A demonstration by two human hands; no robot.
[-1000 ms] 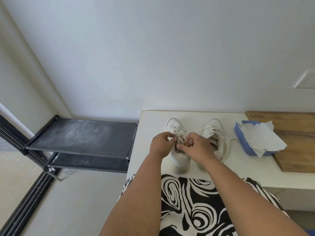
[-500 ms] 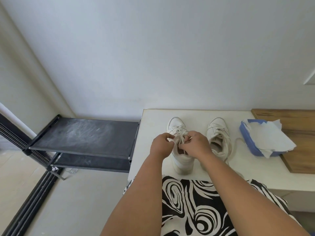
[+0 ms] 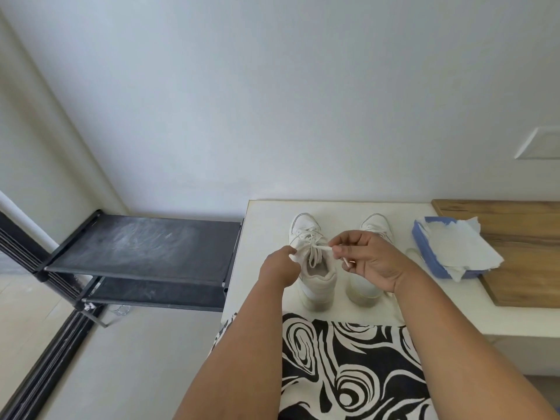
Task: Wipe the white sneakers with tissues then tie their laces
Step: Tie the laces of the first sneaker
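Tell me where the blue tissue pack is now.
In the head view the blue tissue pack lies on the white table at the right, between the right sneaker and the wooden board.

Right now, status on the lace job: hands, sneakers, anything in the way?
Left hand and right hand each pinch a lace of the left sneaker, pulling apart. Right sneaker untied. Tissue pack lies aside, nothing blocking.
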